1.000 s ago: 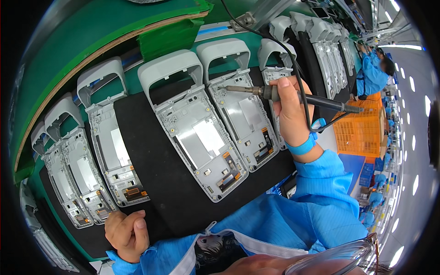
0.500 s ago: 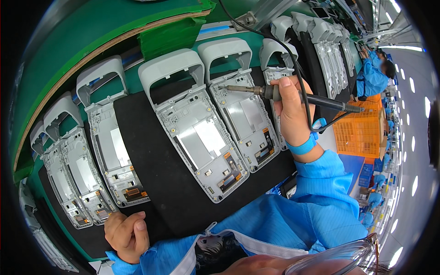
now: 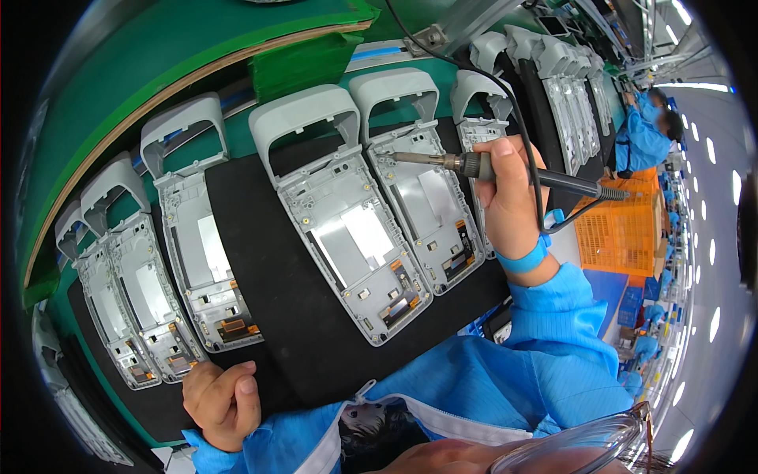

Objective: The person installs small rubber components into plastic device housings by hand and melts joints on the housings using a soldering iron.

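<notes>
My right hand is closed around the handle of a soldering iron, its black cord looping beside my wrist. The iron's metal tip points left, at the upper left part of a grey plastic housing; I cannot tell whether it touches. Another grey housing lies just left of that one, with a silvery panel, small brass-coloured inserts and a flat cable at its lower end. At the lower left, my left hand rests with fingers curled and nothing visible in them, close to the bottom of several more housings.
Black matting lies under the housings on a green bench. A wooden-edged green shelf runs along the far side. More housings stand at the far right. Orange crates are beside the bench, and co-workers in blue sit beyond.
The bench and housings sit slightly further right in the picture. The soldering iron's tip stays at the same corner of the housing, and my left hand stays curled.
</notes>
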Motion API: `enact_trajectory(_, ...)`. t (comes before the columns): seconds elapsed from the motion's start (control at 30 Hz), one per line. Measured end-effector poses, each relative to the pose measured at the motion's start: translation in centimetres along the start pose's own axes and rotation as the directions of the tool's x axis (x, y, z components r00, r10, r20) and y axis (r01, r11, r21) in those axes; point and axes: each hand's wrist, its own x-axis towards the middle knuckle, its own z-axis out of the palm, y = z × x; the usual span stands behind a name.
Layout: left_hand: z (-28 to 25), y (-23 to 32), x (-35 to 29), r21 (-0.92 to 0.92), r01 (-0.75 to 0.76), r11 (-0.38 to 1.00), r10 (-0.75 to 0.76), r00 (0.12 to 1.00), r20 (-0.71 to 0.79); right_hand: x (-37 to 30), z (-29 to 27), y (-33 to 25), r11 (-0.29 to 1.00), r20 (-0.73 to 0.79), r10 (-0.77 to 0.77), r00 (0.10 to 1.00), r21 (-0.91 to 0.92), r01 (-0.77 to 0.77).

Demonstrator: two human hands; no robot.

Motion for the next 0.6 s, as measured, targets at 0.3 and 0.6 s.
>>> enact_trajectory(0.3,-0.1,-0.5,0.0,-0.045,-0.094,0.995,0.094,0.996,-0.001,-1.2,2.7,-1.2,0.999,0.175,0.031,0.984,-0.015,-0.029)
enact_trajectory(0.6,-0.4,-0.6,0.0,-0.097,-0.16,0.982,0.16,0.987,-0.002,-2.0,4.4,-1.7,0.999,0.262,0.013,0.965,0.029,-0.021)
